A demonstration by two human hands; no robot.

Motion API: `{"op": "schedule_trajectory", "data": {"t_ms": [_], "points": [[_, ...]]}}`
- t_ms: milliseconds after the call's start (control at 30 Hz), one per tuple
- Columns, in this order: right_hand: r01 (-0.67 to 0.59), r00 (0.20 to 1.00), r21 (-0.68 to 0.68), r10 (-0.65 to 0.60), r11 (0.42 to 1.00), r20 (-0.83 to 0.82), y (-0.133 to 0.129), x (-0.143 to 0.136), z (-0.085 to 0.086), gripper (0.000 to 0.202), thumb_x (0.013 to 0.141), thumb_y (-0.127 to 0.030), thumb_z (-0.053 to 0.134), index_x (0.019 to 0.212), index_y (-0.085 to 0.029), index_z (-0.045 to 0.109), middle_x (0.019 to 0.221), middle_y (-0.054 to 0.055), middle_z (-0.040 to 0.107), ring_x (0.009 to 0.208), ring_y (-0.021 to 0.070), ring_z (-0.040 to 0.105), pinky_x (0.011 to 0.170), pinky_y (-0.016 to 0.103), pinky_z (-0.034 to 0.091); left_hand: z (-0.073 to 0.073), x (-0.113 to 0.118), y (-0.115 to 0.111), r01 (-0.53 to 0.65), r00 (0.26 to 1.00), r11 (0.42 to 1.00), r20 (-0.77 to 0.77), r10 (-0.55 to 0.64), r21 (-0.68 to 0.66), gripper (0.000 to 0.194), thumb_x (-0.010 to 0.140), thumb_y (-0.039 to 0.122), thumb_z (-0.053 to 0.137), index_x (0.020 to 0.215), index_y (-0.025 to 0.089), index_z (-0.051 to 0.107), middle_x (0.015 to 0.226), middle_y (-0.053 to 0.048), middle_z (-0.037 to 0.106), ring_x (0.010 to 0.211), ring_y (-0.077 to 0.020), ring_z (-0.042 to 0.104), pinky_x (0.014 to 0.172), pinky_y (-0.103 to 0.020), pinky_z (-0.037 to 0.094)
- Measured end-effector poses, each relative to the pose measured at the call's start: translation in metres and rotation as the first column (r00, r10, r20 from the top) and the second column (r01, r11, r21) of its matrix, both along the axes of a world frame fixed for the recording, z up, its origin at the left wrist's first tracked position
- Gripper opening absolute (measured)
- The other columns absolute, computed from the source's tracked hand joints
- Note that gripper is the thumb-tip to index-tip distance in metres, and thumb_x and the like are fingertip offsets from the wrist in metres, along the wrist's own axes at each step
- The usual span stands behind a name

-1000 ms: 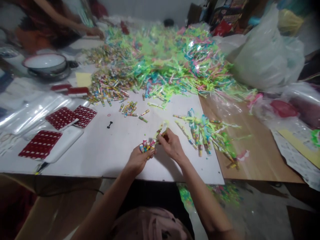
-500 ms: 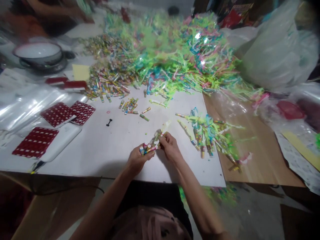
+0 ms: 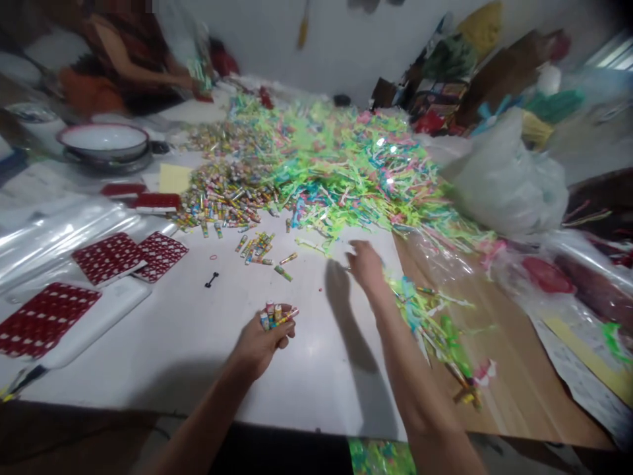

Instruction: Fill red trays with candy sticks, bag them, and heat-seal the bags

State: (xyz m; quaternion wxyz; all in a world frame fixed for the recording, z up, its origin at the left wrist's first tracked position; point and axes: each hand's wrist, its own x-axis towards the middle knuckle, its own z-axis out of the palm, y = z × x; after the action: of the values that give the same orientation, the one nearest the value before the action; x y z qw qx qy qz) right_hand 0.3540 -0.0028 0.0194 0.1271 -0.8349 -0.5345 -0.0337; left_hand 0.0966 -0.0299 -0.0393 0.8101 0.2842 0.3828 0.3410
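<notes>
**At Least Four Tubes point(image 3: 277, 313) in My Left Hand point(image 3: 264, 343)**

My left hand was closed around a bunch of tubes above the near part of the white board point(image 3: 306, 389). I counted at least four: one pink, one yellow, one blue, and one slanting out to the right. My fingers may have hidden more.

My right hand point(image 3: 364, 264) was stretched farther forward over the board, well apart from the left. It was too blurred for me to tell how wide its fingers stood or whether they held anything. Just ahead of it lay one big pile of streamers point(image 3: 341, 165). One smaller bunch point(image 3: 409, 303) of streamers and tubes, partly hidden behind my right arm, reached onto the brown card point(image 3: 514, 396).

Ahead of my left hand were one cluster point(image 3: 257, 251) of roughly ten tubes and, just right of it, two single ones. Beyond these was one heap point(image 3: 222, 198) of tubes, too dense to count, with one yellow slip point(image 3: 175, 178) beside it.

Over to my left I had three red patterned pads point(image 3: 47, 313), two dark red blocks point(image 3: 158, 202), one white slab point(image 3: 99, 323), one black clip point(image 3: 211, 280) and one little red band point(image 3: 213, 257). Farther back stood one red-rimmed bowl point(image 3: 103, 140). One white bag point(image 3: 509, 181) sat to the far right, and one co-worker point(image 3: 131, 59) was at the upper left.
</notes>
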Motion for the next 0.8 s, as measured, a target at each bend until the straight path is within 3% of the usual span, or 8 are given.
{"op": "schedule_trajectory", "data": {"t_ms": [67,133,233,333,433,567,700,800], "points": [[-0.144,0.986,-0.123,0.154,0.982,0.072,0.047,-0.027,-0.014,0.034,0.086,-0.008,0.044,0.116,-0.015,0.059,0.122,0.015,0.055,0.111,0.0238,0.052,0.085,0.030,0.046,-0.002,-0.002,0.004,-0.007,0.998,0.997,0.061,0.012,-0.081,0.057,0.047,0.028,0.088,0.093,0.013,0.058,0.068,-0.001,0.062,0.056,-0.0091,0.054,0.045,-0.018,0.030],[-0.144,0.979,-0.214,0.171,0.966,0.113,0.081,-0.048,-0.029,0.033,0.083,-0.004,0.044,0.110,-0.011,0.062,0.123,0.018,0.052,0.114,0.0255,0.050,0.083,0.030,0.047,-0.004,-0.005,0.009,-0.031,0.995,0.990,0.085,0.042,-0.137,0.056,0.050,0.031,0.088,0.094,0.014,0.058,0.072,-0.002,0.063,0.058,-0.0095,0.056,0.045,-0.018,0.032],[-0.143,0.976,-0.257,0.179,0.956,0.123,0.093,-0.052,-0.043,0.029,0.083,-0.004,0.044,0.103,-0.009,0.063,0.118,0.019,0.055,0.113,0.0272,0.049,0.082,0.031,0.046,-0.006,-0.012,0.017,-0.082,0.993,0.989,0.074,0.091,-0.123,0.057,0.052,0.028,0.088,0.099,0.015,0.058,0.078,-0.003,0.065,0.066,-0.0127,0.061,0.055,-0.022,0.045],[-0.237,0.964,-0.185,0.254,0.954,0.074,0.069,-0.037,-0.040,0.024,0.081,-0.005,0.047,0.099,-0.013,0.061,0.107,0.015,0.059,0.106,0.0256,0.052,0.080,0.031,0.045,-0.006,-0.015,0.018,-0.077,0.991,0.994,0.101,0.084,-0.075,0.057,0.053,0.024,0.087,0.101,0.015,0.059,0.081,-0.003,0.066,0.074,-0.0168,0.064,0.067,-0.030,0.051],[-0.261,0.945,0.110,0.277,0.959,-0.174,0.032,-0.034,-0.025,0.012,0.080,-0.016,0.054,0.092,-0.017,0.056,0.088,0.006,0.062,0.084,0.0201,0.057,0.073,0.029,0.045,-0.006,-0.009,0.013,-0.044,0.992,0.997,0.113,0.051,-0.065,0.051,0.053,0.025,0.087,0.095,0.014,0.059,0.078,-0.003,0.065,0.073,-0.0173,0.064,0.063,-0.029,0.050],[-0.125,0.760,0.487,0.399,0.865,-0.514,-0.021,-0.073,-0.022,0.018,0.082,-0.035,0.056,0.091,-0.020,0.050,0.074,-0.002,0.056,0.064,0.0134,0.054,0.060,0.024,0.045,-0.010,0.001,0.002,-0.038,0.998,0.999,0.047,0.038,-0.004,0.046,0.056,0.034,0.084,0.090,0.014,0.059,0.071,-0.001,0.062,0.062,-0.0113,0.057,0.052,-0.022,0.039],[-0.212,0.681,0.377,0.414,0.901,-0.604,-0.058,-0.109,-0.048,0.018,0.083,-0.036,0.053,0.074,-0.020,0.051,0.066,-0.002,0.055,0.059,0.0130,0.052,0.057,0.025,0.043,-0.024,-0.004,-0.006,-0.012,0.994,0.981,-0.105,0.033,0.194,0.041,0.065,0.042,0.078,0.091,0.014,0.062,0.068,-0.001,0.060,0.057,-0.0094,0.051,0.049,-0.022,0.033],[-0.110,0.633,0.381,0.360,0.918,-0.685,-0.069,-0.115,-0.047,0.019,0.084,-0.038,0.052,0.081,-0.019,0.054,0.065,-0.001,0.057,0.056,0.0133,0.053,0.054,0.025,0.044,-0.032,-0.012,-0.010,0.041,0.978,0.946,-0.205,0.027,0.321,0.038,0.074,0.045,0.070,0.095,0.014,0.062,0.065,0.000,0.058,0.051,-0.0077,0.045,0.048,-0.022,0.030]]}}
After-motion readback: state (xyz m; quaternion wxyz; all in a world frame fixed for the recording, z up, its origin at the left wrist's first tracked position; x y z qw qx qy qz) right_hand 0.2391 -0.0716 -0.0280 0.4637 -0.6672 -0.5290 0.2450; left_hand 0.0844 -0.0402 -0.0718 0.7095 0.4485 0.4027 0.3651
